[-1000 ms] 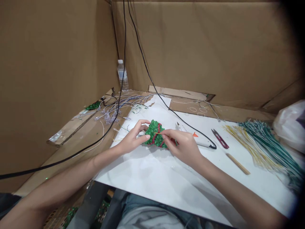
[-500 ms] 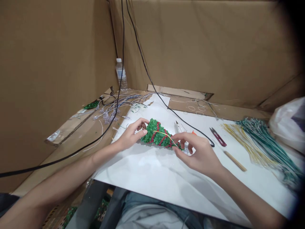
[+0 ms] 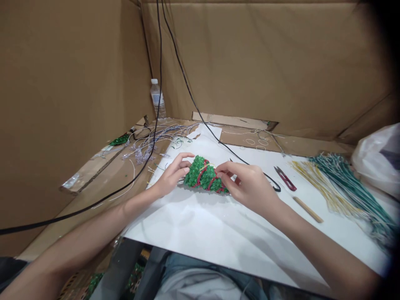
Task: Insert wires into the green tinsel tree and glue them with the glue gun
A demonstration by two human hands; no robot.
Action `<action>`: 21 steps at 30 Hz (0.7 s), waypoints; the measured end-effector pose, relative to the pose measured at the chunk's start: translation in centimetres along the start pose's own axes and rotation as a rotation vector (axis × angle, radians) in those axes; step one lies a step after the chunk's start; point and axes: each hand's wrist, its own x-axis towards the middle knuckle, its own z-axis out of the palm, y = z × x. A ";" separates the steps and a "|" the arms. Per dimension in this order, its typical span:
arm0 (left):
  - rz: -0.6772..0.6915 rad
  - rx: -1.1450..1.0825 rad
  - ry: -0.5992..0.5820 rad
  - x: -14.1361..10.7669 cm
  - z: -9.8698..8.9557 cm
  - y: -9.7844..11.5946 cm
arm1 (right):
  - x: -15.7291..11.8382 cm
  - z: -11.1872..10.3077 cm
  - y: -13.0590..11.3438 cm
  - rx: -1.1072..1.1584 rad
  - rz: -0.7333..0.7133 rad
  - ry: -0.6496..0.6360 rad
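Observation:
A small cone of green tinsel-like beadwork (image 3: pixel 201 175) with red bands wound round it lies in front of me on a white sheet (image 3: pixel 200 225). My left hand (image 3: pixel 173 175) curls round its wide left end. My right hand (image 3: pixel 246 185) pinches the narrower right part between thumb and fingers, hiding its tip. A thin yellow wire (image 3: pixel 204 166) crosses the top of the cone and runs toward my right fingers.
To the right lie red-handled thread snips (image 3: pixel 286 178), a wooden stick (image 3: pixel 308 209), bundled yellow wires (image 3: pixel 325 187), bundled green wires (image 3: pixel 346 177) and a plastic bag (image 3: pixel 378 160). A black cable (image 3: pixel 184 87) hangs down. Tangled silver wires (image 3: pixel 159 137) lie at the left, before cardboard walls.
My right hand has moved left and now covers the cone's narrow end. The cone has shifted slightly left, and less of the yellow wire shows.

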 end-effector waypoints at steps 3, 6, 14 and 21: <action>-0.022 -0.026 0.057 0.3 -0.1 0.0 | 0.6 -0.1 -0.5 0.037 0.015 -0.014; -0.043 -0.026 0.081 0.6 -0.1 -0.2 | 0.5 -0.5 -0.9 0.120 0.077 0.008; -0.082 -0.137 0.030 0.8 -0.3 -0.8 | -0.9 -1.1 0.7 0.329 0.258 -0.017; -0.070 -0.134 0.027 0.5 0.1 -0.4 | -2.1 -0.7 2.4 0.395 0.344 0.016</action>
